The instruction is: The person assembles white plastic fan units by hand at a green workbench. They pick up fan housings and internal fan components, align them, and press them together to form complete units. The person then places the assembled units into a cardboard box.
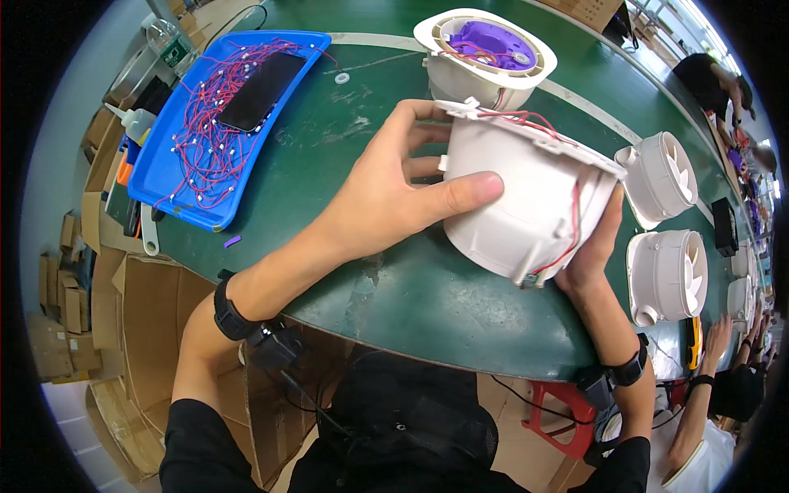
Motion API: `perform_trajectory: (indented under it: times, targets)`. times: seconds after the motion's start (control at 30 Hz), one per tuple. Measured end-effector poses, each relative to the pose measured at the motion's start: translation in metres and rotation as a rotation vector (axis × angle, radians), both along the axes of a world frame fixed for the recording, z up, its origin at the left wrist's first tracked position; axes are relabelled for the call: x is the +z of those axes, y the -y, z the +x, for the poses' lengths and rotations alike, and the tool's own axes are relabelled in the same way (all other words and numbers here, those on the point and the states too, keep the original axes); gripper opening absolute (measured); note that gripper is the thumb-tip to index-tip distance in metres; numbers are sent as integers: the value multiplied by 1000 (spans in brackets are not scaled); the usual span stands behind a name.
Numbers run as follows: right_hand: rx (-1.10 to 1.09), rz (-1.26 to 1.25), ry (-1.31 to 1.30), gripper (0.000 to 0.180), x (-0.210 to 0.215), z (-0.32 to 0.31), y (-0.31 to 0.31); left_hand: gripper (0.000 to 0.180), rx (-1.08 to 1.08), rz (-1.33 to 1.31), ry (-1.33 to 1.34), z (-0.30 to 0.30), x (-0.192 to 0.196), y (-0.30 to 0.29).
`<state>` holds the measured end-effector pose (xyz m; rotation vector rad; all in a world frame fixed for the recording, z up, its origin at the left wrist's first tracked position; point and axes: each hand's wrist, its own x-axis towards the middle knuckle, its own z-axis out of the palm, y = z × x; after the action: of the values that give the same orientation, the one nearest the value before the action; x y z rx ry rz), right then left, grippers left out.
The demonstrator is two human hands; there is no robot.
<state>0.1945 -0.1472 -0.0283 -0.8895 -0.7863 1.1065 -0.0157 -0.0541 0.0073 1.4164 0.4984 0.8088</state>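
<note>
Between both hands I hold a white plastic fan housing (514, 218), tilted, above the green table. My left hand (390, 193) is wrapped round its left side, with the thumb on the front wall and the other fingers partly hidden behind. On the right side my right hand (593, 251) grips it; most of those fingers are hidden. A thin red wire (575, 215) runs down the wall, and red wires also lie along the upper rim. Just behind it stands another white housing (462, 82), upright, with a purple round part (491, 45) inside.
A blue tray (148, 177) of tangled red wires (205, 123) with a black phone (261, 90) on top is at left. Two white fan units (657, 177) (662, 275) lie at right. Co-workers are farther right; a red stool (559, 419) is below the table edge.
</note>
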Motion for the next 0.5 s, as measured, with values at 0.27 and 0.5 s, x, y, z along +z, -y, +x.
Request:
perform_trajectory:
  times: [0.27, 0.5]
  targets:
    - [-71, -59, -17, 78, 6, 3, 0, 80, -63, 6, 37, 0, 4, 0]
    - [-28, -12, -3, 76, 1, 1, -1, 84, -60, 14, 25, -3, 1, 0]
